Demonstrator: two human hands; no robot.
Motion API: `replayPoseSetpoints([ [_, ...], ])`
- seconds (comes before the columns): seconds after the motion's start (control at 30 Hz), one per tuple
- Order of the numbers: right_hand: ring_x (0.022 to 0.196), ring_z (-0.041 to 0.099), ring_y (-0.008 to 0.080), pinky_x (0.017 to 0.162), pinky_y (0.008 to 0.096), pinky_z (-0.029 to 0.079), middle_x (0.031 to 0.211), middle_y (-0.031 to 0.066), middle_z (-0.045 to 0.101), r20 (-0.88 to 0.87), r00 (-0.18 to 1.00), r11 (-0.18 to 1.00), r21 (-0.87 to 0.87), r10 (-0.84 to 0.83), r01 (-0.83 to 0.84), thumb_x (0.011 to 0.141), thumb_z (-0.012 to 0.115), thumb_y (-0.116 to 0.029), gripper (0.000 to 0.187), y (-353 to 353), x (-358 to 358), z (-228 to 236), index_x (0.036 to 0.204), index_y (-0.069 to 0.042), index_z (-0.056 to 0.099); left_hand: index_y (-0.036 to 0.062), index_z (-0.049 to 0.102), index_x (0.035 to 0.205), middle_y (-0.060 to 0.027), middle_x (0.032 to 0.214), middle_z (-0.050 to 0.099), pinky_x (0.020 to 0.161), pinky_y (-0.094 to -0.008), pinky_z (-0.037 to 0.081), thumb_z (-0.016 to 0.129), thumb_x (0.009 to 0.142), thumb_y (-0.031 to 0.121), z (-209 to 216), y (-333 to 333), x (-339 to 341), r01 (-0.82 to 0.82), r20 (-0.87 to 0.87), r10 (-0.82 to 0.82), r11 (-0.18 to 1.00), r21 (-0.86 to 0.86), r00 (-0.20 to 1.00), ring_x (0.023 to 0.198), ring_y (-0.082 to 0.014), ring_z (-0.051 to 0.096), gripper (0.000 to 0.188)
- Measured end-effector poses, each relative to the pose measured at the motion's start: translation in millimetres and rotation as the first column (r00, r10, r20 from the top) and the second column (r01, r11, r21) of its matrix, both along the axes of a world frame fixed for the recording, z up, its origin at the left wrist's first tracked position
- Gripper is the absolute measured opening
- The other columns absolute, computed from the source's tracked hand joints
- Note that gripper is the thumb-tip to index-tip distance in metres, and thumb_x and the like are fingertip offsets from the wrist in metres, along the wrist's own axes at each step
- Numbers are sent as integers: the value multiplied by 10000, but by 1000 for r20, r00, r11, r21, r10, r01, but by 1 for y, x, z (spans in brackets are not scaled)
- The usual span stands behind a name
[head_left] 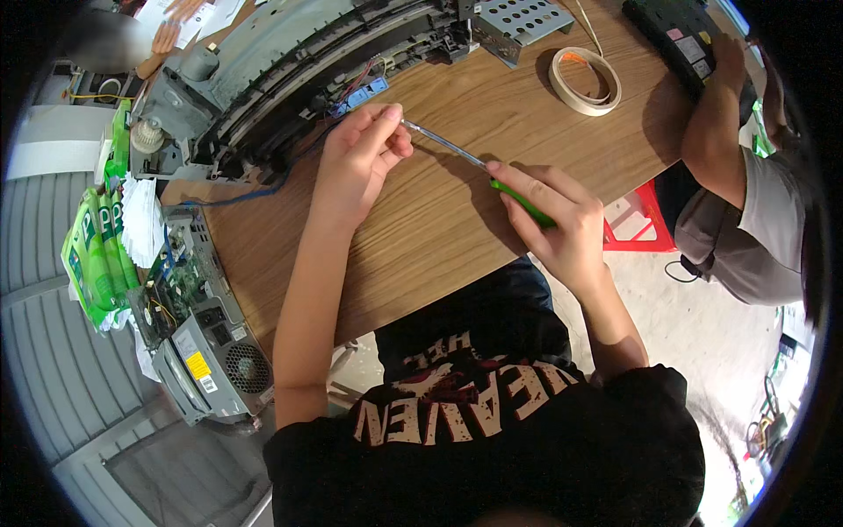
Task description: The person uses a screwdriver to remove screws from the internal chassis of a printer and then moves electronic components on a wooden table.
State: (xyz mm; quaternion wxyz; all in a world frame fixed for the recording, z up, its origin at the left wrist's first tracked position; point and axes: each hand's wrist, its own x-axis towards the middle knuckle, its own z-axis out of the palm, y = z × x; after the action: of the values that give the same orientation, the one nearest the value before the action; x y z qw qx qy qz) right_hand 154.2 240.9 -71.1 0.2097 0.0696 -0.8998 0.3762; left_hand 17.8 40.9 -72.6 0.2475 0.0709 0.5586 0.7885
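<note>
My right hand (pixel 558 215) grips a screwdriver (pixel 448 145) by its green handle, the index finger stretched along it. The metal shaft points up and left over the wooden table. At its tip, the thumb and index finger of my left hand (pixel 364 158) are pinched together; what they hold, if anything, is too small to make out. Just beyond my left hand lies a large grey and black machine frame (pixel 290 75), like the inside of a printer. A blue plastic part (pixel 362 95) with thin wires sits on its near side.
A masking tape roll (pixel 587 81) and a perforated metal plate (pixel 522 19) lie on the wooden table (pixel 421 246). Left of it stand an opened electronics unit (pixel 211 351) and green packs (pixel 97 255). Another person's arm (pixel 720 132) reaches a black device (pixel 676 39) at right.
</note>
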Motion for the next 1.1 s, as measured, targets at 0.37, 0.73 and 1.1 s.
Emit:
replayPoseSetpoints([
  [0.37,734,651,268,669,330,524,888,112,678,-21,995,982,-165,-99,94,777,679,-52,349,13,2,-6,1121,-113,674,57,540,860,-42,807,526,751,-275,427,566,956,268,-10,1,-4,26,71,-28,999,38,997,759,-142,497,233],
  [0.73,596,580,76,595,241,484,908,55,694,-6,982,912,-372,-189,173,866,607,-55,332,21,-30,-1,1195,-92,638,12,582,813,19,734,566,575,-194,401,622,923,155,-18,26,20,-182,-431,-1,906,-381,902,633,-40,489,185],
  [1.1,949,667,315,828,349,515,1005,170,683,10,984,889,-427,-177,164,824,613,-68,299,18,-40,0,1120,-55,654,4,581,785,56,674,501,526,-180,339,634,913,135,-25,27,22,-203,-486,-46,871,-446,873,607,-6,426,190],
])
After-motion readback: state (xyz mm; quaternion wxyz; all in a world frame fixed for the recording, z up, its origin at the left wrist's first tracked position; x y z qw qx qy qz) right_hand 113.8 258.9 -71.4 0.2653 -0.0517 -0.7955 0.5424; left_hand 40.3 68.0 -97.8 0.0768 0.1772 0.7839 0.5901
